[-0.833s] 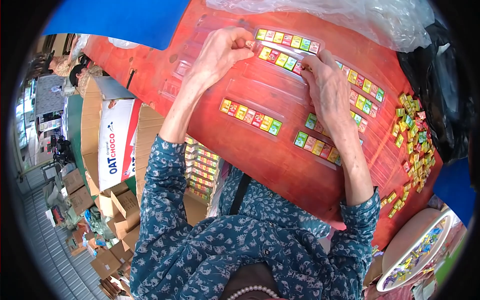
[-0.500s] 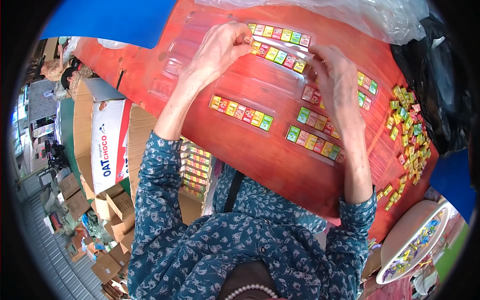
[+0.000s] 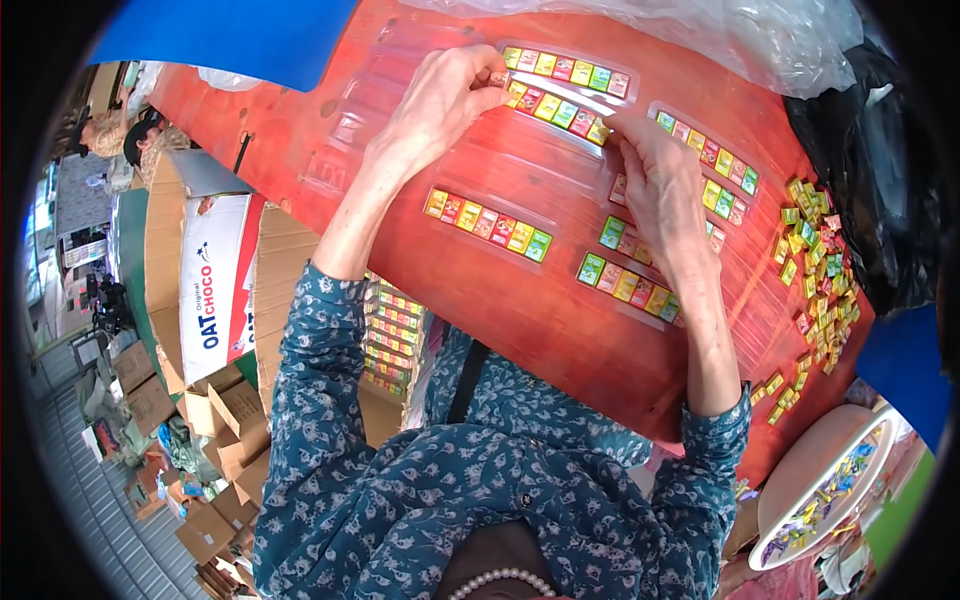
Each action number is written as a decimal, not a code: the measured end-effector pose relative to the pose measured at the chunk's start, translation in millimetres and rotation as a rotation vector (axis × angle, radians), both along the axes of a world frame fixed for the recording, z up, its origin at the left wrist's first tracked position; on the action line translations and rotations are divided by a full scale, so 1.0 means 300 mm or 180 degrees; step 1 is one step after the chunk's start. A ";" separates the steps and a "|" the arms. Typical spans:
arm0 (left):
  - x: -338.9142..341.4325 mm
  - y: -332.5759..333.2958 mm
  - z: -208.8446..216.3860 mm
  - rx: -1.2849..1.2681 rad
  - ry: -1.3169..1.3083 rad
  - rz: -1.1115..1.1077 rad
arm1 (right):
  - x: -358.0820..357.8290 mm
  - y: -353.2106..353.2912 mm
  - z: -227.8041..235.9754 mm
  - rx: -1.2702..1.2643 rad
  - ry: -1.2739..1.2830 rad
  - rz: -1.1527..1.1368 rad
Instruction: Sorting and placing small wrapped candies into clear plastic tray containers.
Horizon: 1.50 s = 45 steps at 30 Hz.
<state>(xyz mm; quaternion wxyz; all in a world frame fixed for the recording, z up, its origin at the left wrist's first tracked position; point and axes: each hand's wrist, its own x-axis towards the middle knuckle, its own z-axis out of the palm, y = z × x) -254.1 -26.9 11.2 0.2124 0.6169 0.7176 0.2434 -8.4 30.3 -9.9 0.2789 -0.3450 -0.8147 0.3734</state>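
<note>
A row of small colourful boxes (image 3: pixel 556 112), yellow, red and green, lies between my two hands over a clear plastic tray. My left hand (image 3: pixel 445 105) pinches the row's left end with thumb and forefinger. At the right end, my right hand (image 3: pixel 662 185) closes its fingers on the last yellow box. Just beyond is a filled row (image 3: pixel 565 68) in its own clear tray. Nearer me, another filled tray (image 3: pixel 488 226) lies to the left, and several more, such as one filled tray (image 3: pixel 628 288), lie partly under my right forearm.
Loose small boxes (image 3: pixel 822 270) are heaped on the red table (image 3: pixel 400 285) at the right. Beside them are a black plastic bag (image 3: pixel 868 170) and a white basin (image 3: pixel 800 490) of wrapped pieces. Clear plastic sheeting (image 3: pixel 740 40) lies at the back. An open carton (image 3: pixel 280 270) stands at the left.
My right hand has moved slightly left and down, and its fingers have closed on the row's right end. My left hand stays at the left end.
</note>
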 end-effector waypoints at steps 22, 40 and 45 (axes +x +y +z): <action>-0.012 0.024 -0.015 -0.0096 -0.0083 -0.0025 | -0.250 0.059 -0.063 0.2408 -0.0626 0.0606; -0.009 0.017 -0.011 0.0188 0.0383 -0.0221 | -0.193 0.080 -0.040 0.2587 -0.0469 0.0710; 0.001 0.016 0.009 0.0286 0.0585 -0.0352 | -0.131 0.084 -0.013 0.2160 -0.0293 0.0448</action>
